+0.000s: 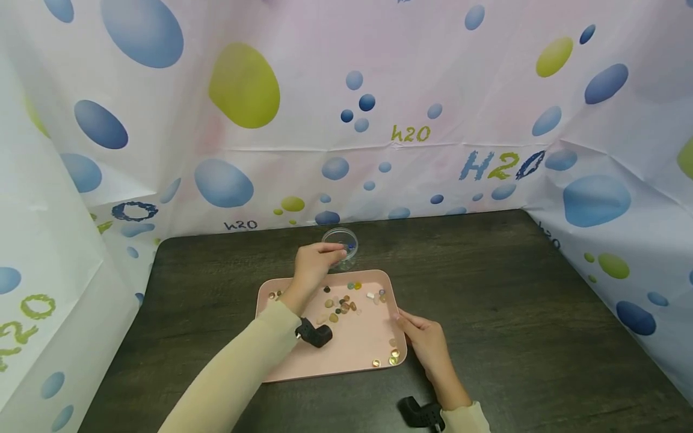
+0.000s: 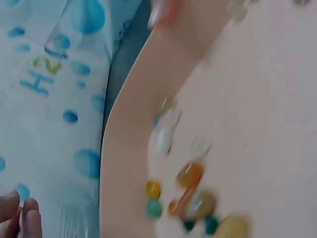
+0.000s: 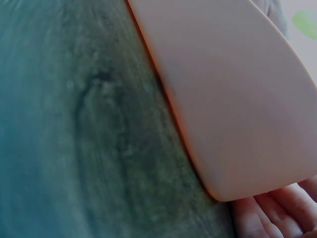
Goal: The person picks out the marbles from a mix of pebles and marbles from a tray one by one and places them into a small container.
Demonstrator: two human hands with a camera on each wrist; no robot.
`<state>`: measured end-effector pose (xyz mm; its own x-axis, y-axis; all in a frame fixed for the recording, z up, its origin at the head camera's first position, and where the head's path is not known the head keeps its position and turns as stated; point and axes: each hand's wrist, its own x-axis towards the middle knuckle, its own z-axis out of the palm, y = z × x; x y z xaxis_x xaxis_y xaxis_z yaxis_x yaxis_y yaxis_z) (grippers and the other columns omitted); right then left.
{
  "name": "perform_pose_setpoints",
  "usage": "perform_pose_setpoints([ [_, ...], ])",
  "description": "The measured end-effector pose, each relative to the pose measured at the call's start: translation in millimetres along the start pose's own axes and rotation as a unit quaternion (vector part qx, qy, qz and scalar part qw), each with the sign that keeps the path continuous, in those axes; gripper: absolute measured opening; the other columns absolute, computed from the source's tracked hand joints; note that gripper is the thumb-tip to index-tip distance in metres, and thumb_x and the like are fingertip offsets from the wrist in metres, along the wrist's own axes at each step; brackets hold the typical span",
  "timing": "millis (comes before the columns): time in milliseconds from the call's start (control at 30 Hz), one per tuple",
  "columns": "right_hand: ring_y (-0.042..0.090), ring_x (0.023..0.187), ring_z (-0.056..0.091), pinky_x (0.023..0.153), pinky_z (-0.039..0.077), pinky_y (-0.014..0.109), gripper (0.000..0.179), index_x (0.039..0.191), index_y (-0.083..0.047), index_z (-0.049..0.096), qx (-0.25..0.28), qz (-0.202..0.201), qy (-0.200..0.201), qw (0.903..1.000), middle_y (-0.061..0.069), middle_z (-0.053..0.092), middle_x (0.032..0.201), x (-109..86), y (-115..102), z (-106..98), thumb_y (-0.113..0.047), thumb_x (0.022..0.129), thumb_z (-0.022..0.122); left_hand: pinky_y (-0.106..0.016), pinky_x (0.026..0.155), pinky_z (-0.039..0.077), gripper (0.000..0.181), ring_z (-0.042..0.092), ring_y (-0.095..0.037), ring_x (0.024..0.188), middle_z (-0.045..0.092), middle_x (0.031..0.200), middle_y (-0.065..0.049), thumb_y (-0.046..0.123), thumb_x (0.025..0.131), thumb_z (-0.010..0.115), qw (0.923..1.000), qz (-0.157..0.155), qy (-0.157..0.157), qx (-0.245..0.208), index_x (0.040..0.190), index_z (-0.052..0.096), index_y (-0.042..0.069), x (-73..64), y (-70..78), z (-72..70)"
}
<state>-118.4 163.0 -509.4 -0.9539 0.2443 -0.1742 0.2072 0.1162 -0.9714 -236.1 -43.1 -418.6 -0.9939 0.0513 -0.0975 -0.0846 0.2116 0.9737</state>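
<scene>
My left hand [image 1: 314,264] reaches across the pink tray [image 1: 352,352] to a small clear jar [image 1: 352,236] behind it. Thumb and fingertips are together at the jar's near rim; whether a stone is between them is hidden. A bit of blue shows inside the jar. In the left wrist view the left hand [image 2: 21,215] is beside the jar [image 2: 74,223]. My right hand [image 1: 428,343] grips the tray's right edge; its fingers [image 3: 282,208] are at the tray's underside. Small polished stones [image 1: 343,305] lie mid-tray, with yellow-green ones [image 1: 393,360] in the near right corner.
The tray stands on a dark wood-grain table [image 1: 520,313]. A white sheet with blue and green spots [image 1: 411,72] hangs behind and at both sides. Other stones, among them a white piece [image 1: 370,295], lie near the tray's far right corner.
</scene>
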Motion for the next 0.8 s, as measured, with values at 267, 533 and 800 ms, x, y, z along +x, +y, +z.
perform_pose_setpoints([
  [267,0.022,0.105,0.062,0.079,0.055,0.029,0.039,0.113,-0.008,0.068,-0.011,-0.01,0.002,0.9999,0.013,0.065,0.114,0.3,-0.4,0.5,-0.033,0.084,0.068,-0.039,0.078,0.055,0.028,0.068,-0.022,0.08,0.07,0.094,-0.013,0.012,0.083,0.069,0.9929,-0.052,-0.098,-0.043,0.107,0.068,-0.002,-42.7,-9.8,11.4],
  [533,0.018,0.1,0.064,0.075,0.055,0.024,0.041,0.113,-0.008,0.068,-0.007,-0.006,-0.001,1.0,0.012,0.065,0.113,0.8,-0.1,0.2,-0.036,0.084,0.068,-0.028,0.073,0.055,0.024,0.067,-0.011,0.085,0.066,0.111,-0.011,0.019,0.079,0.074,0.9798,-0.032,-0.182,0.077,0.098,0.073,0.005,-70.9,-31.7,15.9],
  [800,0.021,0.097,0.065,0.071,0.055,0.024,0.042,0.115,-0.007,0.067,0.004,-0.005,-0.006,1.0,0.014,0.065,0.113,0.1,1.3,0.4,-0.036,0.084,0.068,-0.028,0.072,0.056,0.023,0.069,-0.014,0.08,0.07,0.095,-0.012,0.01,0.076,0.075,0.9772,-0.038,-0.208,0.021,0.096,0.072,-0.002,-87.4,-49.7,25.8],
])
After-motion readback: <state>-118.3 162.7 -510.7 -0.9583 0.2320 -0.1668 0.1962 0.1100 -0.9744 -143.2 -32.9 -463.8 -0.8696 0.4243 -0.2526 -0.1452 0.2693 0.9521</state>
